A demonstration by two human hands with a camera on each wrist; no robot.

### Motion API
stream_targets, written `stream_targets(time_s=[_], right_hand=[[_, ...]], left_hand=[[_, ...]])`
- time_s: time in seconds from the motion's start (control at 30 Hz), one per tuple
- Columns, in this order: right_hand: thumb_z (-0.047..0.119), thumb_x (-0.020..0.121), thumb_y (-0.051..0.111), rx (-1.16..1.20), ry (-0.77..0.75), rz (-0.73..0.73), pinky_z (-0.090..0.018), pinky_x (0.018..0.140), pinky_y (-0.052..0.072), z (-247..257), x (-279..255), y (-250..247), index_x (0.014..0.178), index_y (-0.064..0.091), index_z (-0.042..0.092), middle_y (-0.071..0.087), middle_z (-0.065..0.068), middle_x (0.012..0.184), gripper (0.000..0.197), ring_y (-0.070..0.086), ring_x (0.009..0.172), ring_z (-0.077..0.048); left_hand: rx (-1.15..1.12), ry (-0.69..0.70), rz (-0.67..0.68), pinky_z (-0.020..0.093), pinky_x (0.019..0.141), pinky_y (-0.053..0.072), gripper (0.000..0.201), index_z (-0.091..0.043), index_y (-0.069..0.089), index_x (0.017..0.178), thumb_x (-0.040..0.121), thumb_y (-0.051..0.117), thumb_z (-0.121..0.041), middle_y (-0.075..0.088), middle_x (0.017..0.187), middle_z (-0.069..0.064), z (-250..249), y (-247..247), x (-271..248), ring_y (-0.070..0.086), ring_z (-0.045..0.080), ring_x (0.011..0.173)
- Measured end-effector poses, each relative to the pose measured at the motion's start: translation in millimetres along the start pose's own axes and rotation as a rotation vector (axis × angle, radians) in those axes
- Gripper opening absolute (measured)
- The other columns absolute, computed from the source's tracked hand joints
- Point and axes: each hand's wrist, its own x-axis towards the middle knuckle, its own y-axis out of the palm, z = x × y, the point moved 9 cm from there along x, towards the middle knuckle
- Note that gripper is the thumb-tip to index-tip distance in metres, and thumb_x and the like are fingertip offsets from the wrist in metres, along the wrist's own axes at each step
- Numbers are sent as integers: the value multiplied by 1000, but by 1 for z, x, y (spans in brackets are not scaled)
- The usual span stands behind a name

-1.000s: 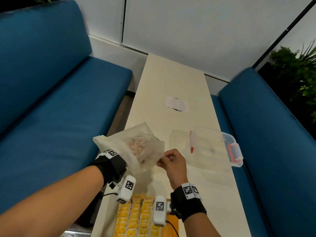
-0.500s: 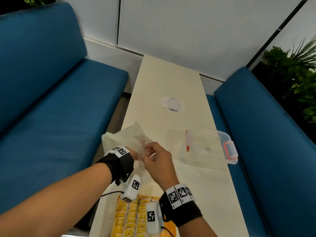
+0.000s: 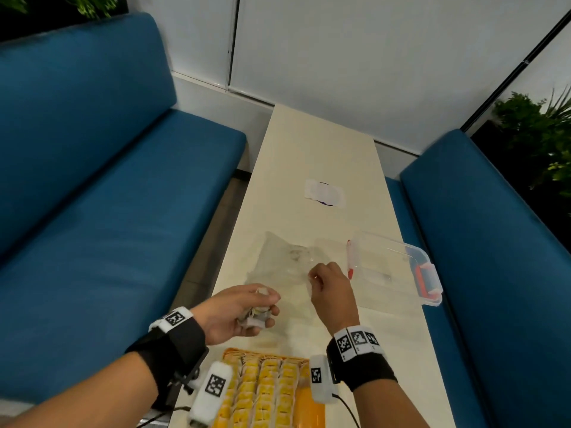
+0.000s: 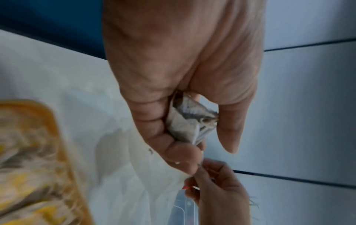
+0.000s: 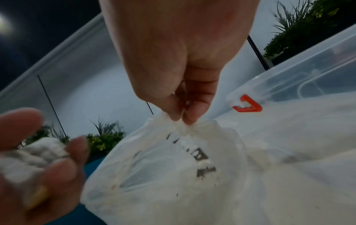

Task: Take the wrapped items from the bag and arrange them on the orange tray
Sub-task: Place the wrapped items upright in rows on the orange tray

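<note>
My left hand grips a small pale wrapped item just above the far edge of the orange tray; the wrapper shows between curled fingers and thumb. To its right, my right hand pinches the near edge of a thin translucent plastic bag lying on the cream table. In the right wrist view the thumb and forefinger bunch the bag, which carries dark print. Several yellow wrapped items lie in rows on the tray.
A clear lidded plastic box with red clasps lies right of the bag. A white label sits further up the table. Blue benches flank the table on both sides; a plant stands at the far right.
The left hand has come out of the bag holding a wrapped item and moved back toward the tray. The bag now lies flatter on the table, held by the right hand alone.
</note>
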Motion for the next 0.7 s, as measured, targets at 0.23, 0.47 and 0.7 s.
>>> stream_targets(time_s=[0.23, 0.47, 0.7], right_hand=[[12, 89, 63, -6, 101, 124, -34, 73, 55, -7, -30, 4, 118, 60, 22, 49, 4, 117, 31, 61, 78, -17], [6, 86, 67, 373, -193, 330, -6, 67, 39, 80, -86, 2, 107, 69, 39, 55, 12, 100, 39, 61, 83, -8], [31, 86, 69, 292, -94, 485, -14, 80, 46, 77, -106, 17, 122, 64, 38, 49, 15, 100, 36, 57, 89, -6]], left_hand=[[-300, -69, 22, 31, 60, 59, 42, -9, 66, 121, 95, 65, -43, 65, 106, 17, 42, -7, -14, 66, 28, 85], [-355, -137, -39, 40, 69, 58, 61, -4, 62, 128, 103, 43, -56, 68, 103, 20, 60, 3, -10, 71, 33, 82], [-325, -162, -46, 38, 76, 56, 67, -7, 67, 127, 104, 35, -60, 68, 105, 12, 77, 18, -6, 67, 23, 88]])
